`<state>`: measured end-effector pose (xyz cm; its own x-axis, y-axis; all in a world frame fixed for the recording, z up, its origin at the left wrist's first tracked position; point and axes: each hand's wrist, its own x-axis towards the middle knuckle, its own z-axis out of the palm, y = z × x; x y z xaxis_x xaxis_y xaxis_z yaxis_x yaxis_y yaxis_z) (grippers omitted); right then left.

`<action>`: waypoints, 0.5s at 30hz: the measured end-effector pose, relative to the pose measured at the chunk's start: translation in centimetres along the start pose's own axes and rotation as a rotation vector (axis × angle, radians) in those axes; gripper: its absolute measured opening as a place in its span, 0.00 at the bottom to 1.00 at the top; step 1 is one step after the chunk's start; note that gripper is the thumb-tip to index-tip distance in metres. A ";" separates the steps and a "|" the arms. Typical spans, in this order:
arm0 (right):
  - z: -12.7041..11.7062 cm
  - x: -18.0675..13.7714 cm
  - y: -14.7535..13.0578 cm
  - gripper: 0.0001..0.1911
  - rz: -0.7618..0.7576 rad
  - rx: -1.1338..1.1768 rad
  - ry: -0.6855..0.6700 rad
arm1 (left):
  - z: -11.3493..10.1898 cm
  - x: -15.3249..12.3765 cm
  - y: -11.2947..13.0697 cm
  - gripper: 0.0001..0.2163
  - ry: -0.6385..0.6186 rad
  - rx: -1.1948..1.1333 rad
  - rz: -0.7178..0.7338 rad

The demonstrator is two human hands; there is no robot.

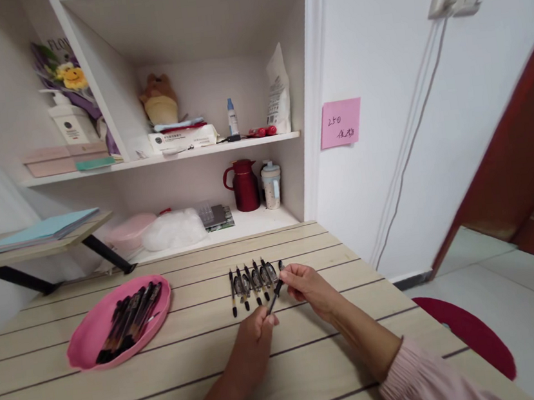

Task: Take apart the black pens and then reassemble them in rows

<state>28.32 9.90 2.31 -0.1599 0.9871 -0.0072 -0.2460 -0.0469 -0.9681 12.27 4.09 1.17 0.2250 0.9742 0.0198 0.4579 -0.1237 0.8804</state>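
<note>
A slim black pen [274, 297] slants between my hands over the table. My left hand [254, 342] is closed around its lower end. At the upper end, my right hand [308, 288] pinches it; a small dark rounded piece [280, 265] shows just above those fingertips, too small to name. Just beyond my hands lies a row of several black pens [232, 293], side by side, with dark shiny oval pieces [245, 284] between them. To the left, a pink tray [77, 343] holds a bundle of several more dark pens [133, 317].
The slatted wooden table [174, 393] meets white shelving at the back. On the lowest shelf stand a red jug [246, 186] and a pale cup [272, 186], beside a white plastic bag [173, 229]. A raised stand [81, 232] is at left, a red stool [472, 330] at right.
</note>
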 end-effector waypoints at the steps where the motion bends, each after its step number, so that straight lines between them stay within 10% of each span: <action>1: 0.0 0.0 0.0 0.17 0.005 0.008 -0.021 | 0.0 0.0 0.0 0.12 -0.004 -0.003 0.000; 15: -0.3 0.2 0.4 0.15 -0.020 -0.008 -0.015 | -0.2 0.2 -0.2 0.11 -0.023 0.008 0.040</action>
<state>28.46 10.12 1.87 -0.1690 0.9855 0.0158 -0.2414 -0.0258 -0.9701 12.05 4.36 1.04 0.2631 0.9638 0.0439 0.4551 -0.1641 0.8752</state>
